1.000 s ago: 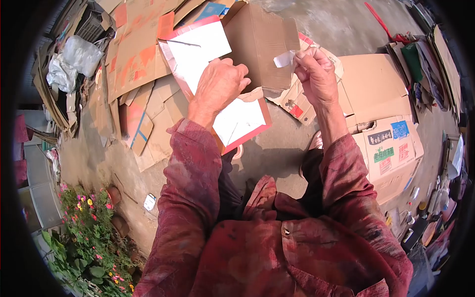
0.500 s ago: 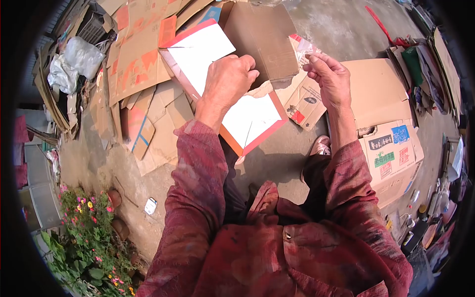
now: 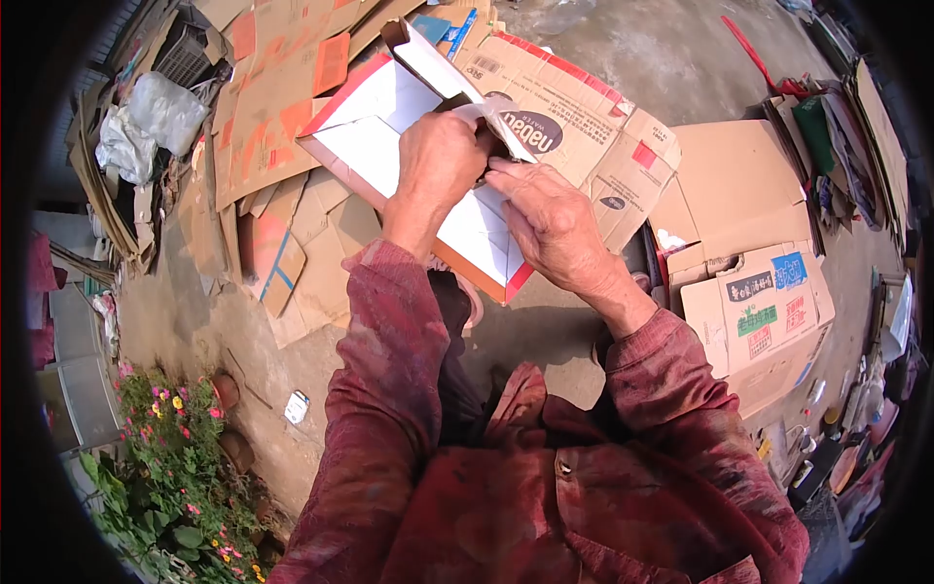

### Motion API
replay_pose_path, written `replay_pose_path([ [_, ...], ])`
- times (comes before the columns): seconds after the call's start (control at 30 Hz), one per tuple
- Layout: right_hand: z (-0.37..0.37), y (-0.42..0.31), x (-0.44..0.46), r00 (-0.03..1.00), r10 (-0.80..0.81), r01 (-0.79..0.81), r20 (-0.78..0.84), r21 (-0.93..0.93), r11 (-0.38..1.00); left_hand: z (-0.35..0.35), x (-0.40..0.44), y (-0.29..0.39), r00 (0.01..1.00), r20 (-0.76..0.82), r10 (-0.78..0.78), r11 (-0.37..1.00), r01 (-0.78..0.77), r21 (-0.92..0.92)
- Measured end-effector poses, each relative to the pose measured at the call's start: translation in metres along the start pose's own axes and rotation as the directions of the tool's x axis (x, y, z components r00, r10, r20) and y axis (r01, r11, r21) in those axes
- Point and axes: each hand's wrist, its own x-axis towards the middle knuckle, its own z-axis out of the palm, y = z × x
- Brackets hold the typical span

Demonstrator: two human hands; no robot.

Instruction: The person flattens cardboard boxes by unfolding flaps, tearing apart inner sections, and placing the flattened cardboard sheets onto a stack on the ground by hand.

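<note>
White lining, edged in red, faces up from the carton at the middle of the scene, just beyond your legs; whether it hangs from your hands or rests on something, you can't tell from here. Its far flap stands raised and folded, its near end running in between your hands.

Your left hand has its grip closed on the carton by that flap, though the fingertips are hidden. Your right hand meets it from the right, fingers bent at the flap's near end — whether they pinch anything, you cannot tell.

To work this well, keep the left grip tight and close to the fold so the panel doesn't twist, and let the right one pull along the crease, in short tugs, rather than across it. Mind the printed cardboard just beyond on the right — a loose corner could catch there.
</note>
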Motion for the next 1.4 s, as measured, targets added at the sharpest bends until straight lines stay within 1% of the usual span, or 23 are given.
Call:
replay_pose_path([
  [0.07,0.0,0.013,0.002,0.995,0.002,-0.016,-0.1,-0.141,0.99,-0.001,0.001,0.001,0.996,-0.001,-0.087,0.988,0.086,-0.131],
  [0.13,-0.004,0.015,0.006,0.994,-0.02,0.003,-0.104,-0.159,0.987,0.004,0.001,0.002,0.999,-0.016,-0.047,0.986,0.043,-0.16],
  [0.2,-0.011,0.012,0.006,0.987,0.097,-0.079,0.129,-0.142,0.987,0.009,0.002,0.006,0.994,-0.108,-0.021,0.99,0.005,-0.141],
  [0.27,-0.008,0.009,0.003,0.993,0.08,-0.065,0.088,-0.162,0.985,0.0,-0.002,0.01,0.997,-0.068,-0.041,0.967,0.022,-0.255],
  [0.33,-0.003,0.013,0.003,0.998,0.055,-0.047,0.038,-0.181,0.982,-0.002,-0.004,0.011,0.989,-0.15,0.009,0.95,-0.055,-0.306],
  [0.4,0.005,0.026,0.006,0.998,0.048,-0.05,-0.046,-0.033,0.998,0.003,-0.008,0.013,0.988,-0.155,0.008,0.958,-0.051,-0.281],
  [0.47,0.0,0.028,0.008,0.996,0.086,-0.085,0.003,-0.061,0.994,0.009,-0.011,0.02,0.988,-0.153,0.028,0.958,-0.07,-0.279],
  [0.53,-0.003,0.03,0.007,0.977,0.188,-0.17,0.099,-0.167,0.971,0.016,-0.011,0.028,0.947,-0.294,0.128,0.935,-0.214,-0.283],
  [0.57,-0.002,0.027,0.006,0.983,0.17,-0.163,0.074,-0.1,0.982,0.016,-0.012,0.028,0.948,-0.291,0.128,0.934,-0.213,-0.285],
  [0.63,-0.003,0.024,0.002,0.983,0.149,-0.134,0.109,-0.132,0.982,0.013,-0.013,0.029,0.93,-0.311,0.194,0.939,-0.268,-0.215],
  [0.7,-0.004,0.023,0.0,0.981,0.129,-0.105,0.144,-0.164,0.981,0.016,-0.016,0.031,0.932,-0.296,0.208,0.937,-0.277,-0.213],
  [0.77,-0.007,0.024,0.001,0.921,0.297,-0.225,0.251,-0.277,0.934,0.017,-0.018,0.036,0.931,-0.285,0.229,0.933,-0.294,-0.21],
  [0.8,-0.006,0.027,-0.001,0.922,0.298,-0.227,0.246,-0.28,0.933,0.016,-0.019,0.041,0.938,-0.267,0.221,0.929,-0.286,-0.235],
  [0.87,-0.003,0.035,-0.007,0.969,0.225,-0.189,0.103,-0.28,0.941,0.014,-0.022,0.048,0.944,-0.25,0.217,0.924,-0.281,-0.26],
  [1.0,-0.005,0.03,-0.01,0.949,0.287,-0.229,0.132,-0.339,0.913,0.014,-0.029,0.053,0.938,-0.222,0.267,0.905,-0.323,-0.276],
  [1.1,-0.001,0.035,-0.014,0.95,0.303,-0.27,0.07,-0.3,0.915,0.015,-0.033,0.055,0.924,-0.206,0.321,0.901,-0.366,-0.235],
  [1.17,0.0,0.042,-0.011,0.945,0.323,-0.327,-0.052,-0.208,0.922,0.012,-0.041,0.057,0.922,-0.191,0.337,0.866,-0.383,-0.321],
  [1.2,0.001,0.047,-0.008,0.943,0.324,-0.334,-0.08,-0.209,0.919,0.01,-0.038,0.056,0.912,-0.188,0.364,0.858,-0.407,-0.315],
  [1.27,0.0,0.055,-0.009,0.921,0.381,-0.385,-0.083,-0.355,0.852,0.009,-0.038,0.052,0.884,-0.3,0.359,0.844,-0.445,-0.299],
  [1.3,-0.012,0.059,-0.003,0.85,0.509,-0.516,-0.133,-0.403,0.756,-0.007,-0.04,0.05,0.933,-0.288,0.217,0.9,-0.305,-0.311],
  [1.33,-0.027,0.077,-0.001,0.772,0.592,-0.63,-0.229,-0.399,0.666,-0.015,-0.041,0.04,0.924,-0.364,0.118,0.896,-0.257,-0.363],
  [1.37,-0.043,0.09,-0.002,0.702,0.645,-0.712,-0.301,-0.301,0.634,-0.028,-0.046,0.039,0.931,-0.363,-0.04,0.867,-0.149,-0.476],
  [1.4,-0.057,0.103,-0.005,0.665,0.662,-0.743,-0.346,-0.214,0.634,-0.026,-0.042,0.028,0.93,-0.366,-0.031,0.862,-0.16,-0.48],
])
